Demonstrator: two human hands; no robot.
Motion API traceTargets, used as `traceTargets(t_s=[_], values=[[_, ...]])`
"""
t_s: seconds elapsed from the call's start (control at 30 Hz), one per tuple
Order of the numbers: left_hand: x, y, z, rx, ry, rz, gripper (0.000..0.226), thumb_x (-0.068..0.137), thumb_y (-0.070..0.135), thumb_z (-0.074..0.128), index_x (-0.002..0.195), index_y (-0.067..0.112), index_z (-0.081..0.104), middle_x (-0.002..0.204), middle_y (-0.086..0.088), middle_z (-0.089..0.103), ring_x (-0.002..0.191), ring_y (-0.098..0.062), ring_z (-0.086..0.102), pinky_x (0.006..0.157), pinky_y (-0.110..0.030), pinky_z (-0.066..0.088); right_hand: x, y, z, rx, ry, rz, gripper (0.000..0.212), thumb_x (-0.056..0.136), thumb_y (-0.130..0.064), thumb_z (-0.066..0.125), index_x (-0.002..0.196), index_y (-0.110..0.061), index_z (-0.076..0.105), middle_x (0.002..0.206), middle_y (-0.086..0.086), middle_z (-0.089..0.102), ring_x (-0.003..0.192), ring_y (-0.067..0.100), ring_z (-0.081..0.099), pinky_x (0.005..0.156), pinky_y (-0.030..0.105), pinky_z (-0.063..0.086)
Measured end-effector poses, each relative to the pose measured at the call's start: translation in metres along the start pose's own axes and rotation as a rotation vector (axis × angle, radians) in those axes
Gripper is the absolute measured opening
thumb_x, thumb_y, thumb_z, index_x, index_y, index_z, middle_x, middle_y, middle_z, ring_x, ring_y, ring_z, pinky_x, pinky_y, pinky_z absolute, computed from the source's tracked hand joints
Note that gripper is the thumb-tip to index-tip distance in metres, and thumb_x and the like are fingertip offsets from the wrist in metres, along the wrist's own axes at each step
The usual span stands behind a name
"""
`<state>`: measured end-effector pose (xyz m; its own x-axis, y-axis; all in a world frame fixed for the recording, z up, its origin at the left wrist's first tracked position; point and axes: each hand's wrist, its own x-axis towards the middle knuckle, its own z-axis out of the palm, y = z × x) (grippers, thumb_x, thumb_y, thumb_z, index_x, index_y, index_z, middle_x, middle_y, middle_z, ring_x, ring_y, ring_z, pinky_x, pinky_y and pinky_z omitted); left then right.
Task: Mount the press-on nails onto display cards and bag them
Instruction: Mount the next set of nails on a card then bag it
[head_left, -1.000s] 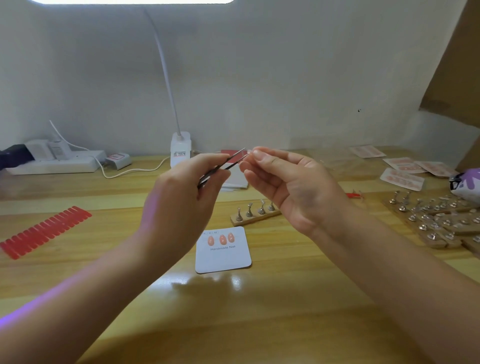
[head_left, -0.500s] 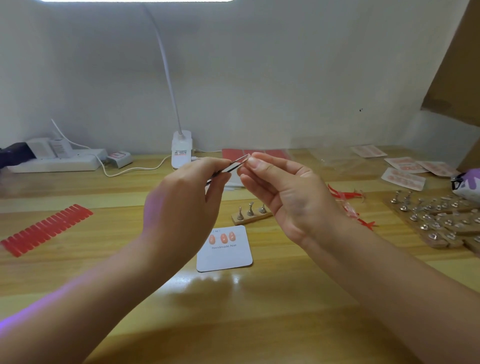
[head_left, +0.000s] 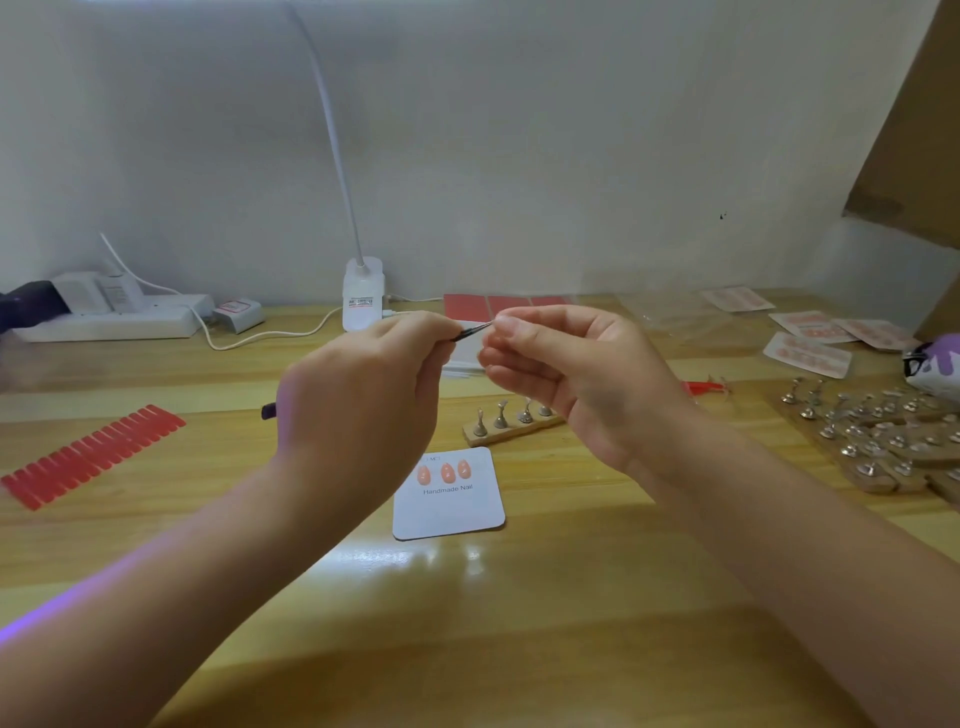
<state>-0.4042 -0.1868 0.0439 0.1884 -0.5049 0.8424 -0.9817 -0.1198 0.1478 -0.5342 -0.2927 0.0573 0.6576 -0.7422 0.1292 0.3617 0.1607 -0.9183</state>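
I am watching both hands raised together above the wooden desk (head_left: 571, 597). My left hand (head_left: 363, 400) is gripping a pair of tweezers (head_left: 470, 331), its fingers curled round the shaft; the dark tail of the tool is sticking out behind the hand toward eight o'clock, and the tip is pointing toward two o'clock, straight at the right hand (head_left: 576, 374). The right hand's thumb and forefinger are closing in a pinch where the tweezer tip is meeting them; whatever is between them is too small for me to make out, so I cannot tell if a nail is there.

The display card (head_left: 449, 506) is lying flat at six o'clock from the two hands, directly beneath them, with three pink nails (head_left: 443, 473) already sitting in a row along its top edge. Both hands are hanging about equally near it. I am judging that the coming move is a straight drop toward six o'clock.
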Motion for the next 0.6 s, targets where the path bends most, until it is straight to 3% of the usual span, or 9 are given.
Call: traceTargets(t_s=[0.1, 0.3, 0.6], values=[[0.0000, 0.0000, -0.0003, 0.014, 0.005, 0.032, 0.018, 0.092, 0.021, 0.056, 0.088, 0.019, 0.074, 0.074, 0.003, 0.071, 0.050, -0.026, 0.059, 0.041, -0.027, 0.042, 0.0018, 0.0003, -0.0032, -0.027, -0.051, 0.008, 0.016, 0.084, 0.001, 0.065, 0.100, -0.002, 0.066, 0.075, 0.011, 0.072, 0.070, 0.020, 0.071, 0.064, 0.024, 0.057], [-0.0002, 0.0003, 0.0001, 0.035, 0.038, 0.048, 0.017, 0.092, 0.019, 0.058, 0.087, 0.019, 0.074, 0.073, 0.003, 0.071, 0.049, -0.026, 0.058, 0.040, -0.029, 0.043, 0.0039, -0.0006, -0.0067, -0.070, -0.107, 0.009, 0.009, 0.084, 0.002, 0.064, 0.091, 0.000, 0.069, 0.073, 0.009, 0.071, 0.067, 0.017, 0.070, 0.062, 0.022, 0.056], [-0.0006, 0.0015, 0.0003, -0.113, -0.002, -0.113, 0.011, 0.090, 0.016, 0.062, 0.088, 0.022, 0.071, 0.074, 0.007, 0.070, 0.052, -0.020, 0.052, 0.047, -0.033, 0.048, 0.0044, -0.0016, -0.0050, 0.047, -0.129, 0.063, 0.010, 0.084, 0.002, 0.062, 0.092, 0.002, 0.067, 0.073, 0.012, 0.070, 0.064, 0.018, 0.069, 0.061, 0.023, 0.057]])
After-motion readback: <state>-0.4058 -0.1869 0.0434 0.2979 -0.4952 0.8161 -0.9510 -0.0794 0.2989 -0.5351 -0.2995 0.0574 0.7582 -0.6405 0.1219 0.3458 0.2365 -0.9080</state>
